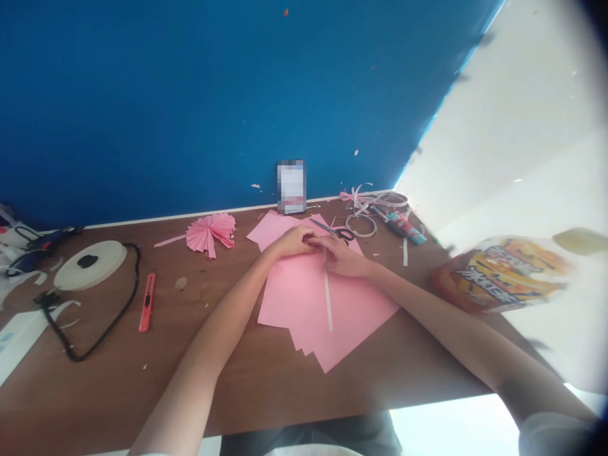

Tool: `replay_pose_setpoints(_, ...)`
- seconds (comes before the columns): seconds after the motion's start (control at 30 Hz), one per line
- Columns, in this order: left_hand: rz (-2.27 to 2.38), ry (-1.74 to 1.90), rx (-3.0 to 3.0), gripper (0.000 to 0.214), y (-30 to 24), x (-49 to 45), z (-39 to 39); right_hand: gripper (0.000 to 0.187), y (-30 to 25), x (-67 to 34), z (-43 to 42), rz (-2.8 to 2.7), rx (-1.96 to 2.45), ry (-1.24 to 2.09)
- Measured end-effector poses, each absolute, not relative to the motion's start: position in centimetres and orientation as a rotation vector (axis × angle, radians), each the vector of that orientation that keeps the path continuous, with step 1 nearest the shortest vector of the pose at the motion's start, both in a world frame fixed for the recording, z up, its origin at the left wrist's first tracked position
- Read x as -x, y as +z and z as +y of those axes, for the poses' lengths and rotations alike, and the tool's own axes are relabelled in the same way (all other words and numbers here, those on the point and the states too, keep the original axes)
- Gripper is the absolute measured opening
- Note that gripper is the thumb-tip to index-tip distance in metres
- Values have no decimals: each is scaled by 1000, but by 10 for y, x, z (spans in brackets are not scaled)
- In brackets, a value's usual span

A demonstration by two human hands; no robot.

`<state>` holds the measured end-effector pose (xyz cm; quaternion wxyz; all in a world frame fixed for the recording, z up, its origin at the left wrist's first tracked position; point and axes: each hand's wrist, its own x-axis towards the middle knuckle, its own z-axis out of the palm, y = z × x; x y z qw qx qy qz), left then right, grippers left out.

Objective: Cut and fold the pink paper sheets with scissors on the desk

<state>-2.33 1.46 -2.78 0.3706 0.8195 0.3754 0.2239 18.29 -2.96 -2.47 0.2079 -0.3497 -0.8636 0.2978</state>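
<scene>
Forearms (pixel 209 345), fingers (pixel 329 246) over pink paper (pixel 297 294), jar (pixel 508 275) at right, contents perhaps orange.

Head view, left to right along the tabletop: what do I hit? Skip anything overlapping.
White disc → red box cutter → pink pleated paper fan → left hand → right hand → pink-and-teal tube → container with an orange label.

on the worktop (pixel 118 386), the paper sheets (pixel 294 294) lie in the middle, the scissors (pixel 332 230) at their far end, the phone (pixel 291 187) behind, the cutter (pixel 147 303) and paper fan (pixel 208 234) to the left, the container (pixel 503 275) to the right.
</scene>
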Motion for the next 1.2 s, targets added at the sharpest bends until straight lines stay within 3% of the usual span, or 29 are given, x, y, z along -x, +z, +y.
replay_pose_setpoints(1.03, 1066, 670, -2347, 8, -27, 18, 8, 71, -28, -184, -24, -2399, 900, 837)
replay_pose_setpoints(1.2, 1107, 760, -2580, 10, -24, 14, 0, 62, -38, -182, -19, -2254, 830, 791)
